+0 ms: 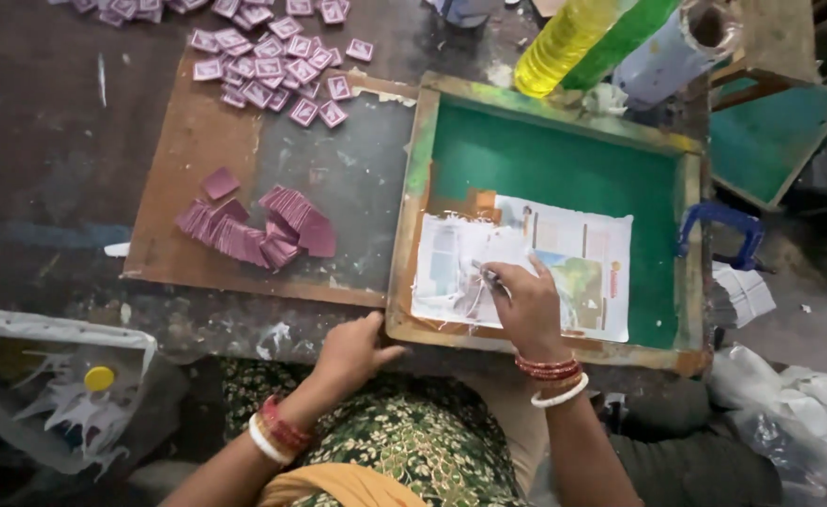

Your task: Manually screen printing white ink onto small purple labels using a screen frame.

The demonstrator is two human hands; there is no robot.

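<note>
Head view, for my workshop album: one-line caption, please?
Right hand presses paper inside a green screen-printing frame; left hand steadies its edge.

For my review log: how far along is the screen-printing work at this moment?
Done: printed purple squares lie spread out at the top. In hand: the right hand works a small tool on the paper inside the green screen frame; the left hand steadies its corner. Left: stacked purple cards wait on the board.
</note>
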